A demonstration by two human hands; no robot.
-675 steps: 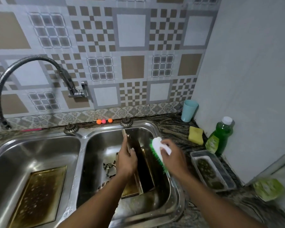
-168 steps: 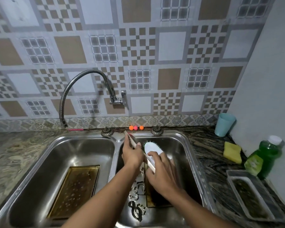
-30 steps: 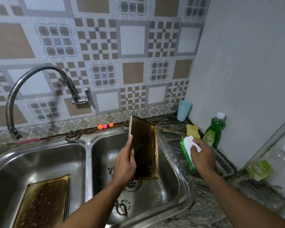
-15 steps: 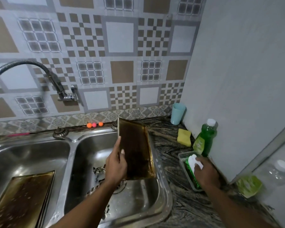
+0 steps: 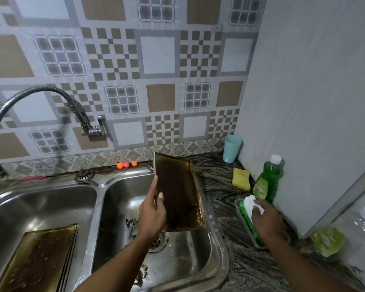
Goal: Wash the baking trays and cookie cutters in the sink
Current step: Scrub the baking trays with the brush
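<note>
One brown-stained baking tray [image 5: 177, 194] is up out of the steel double sink [image 5: 219, 249], near upright over the right basin, long side running six to twelve o'clock, stained face toward us, the left hand [image 5: 152, 216] gripping its nine o'clock edge. The second tray [image 5: 40, 256], just as browned, lies flat in the left basin, at eight o'clock from the first. Metal cookie cutters [image 5: 132, 223] lie on the right basin's floor, some at seven o'clock of the held tray, more by the six o'clock wall.
</note>
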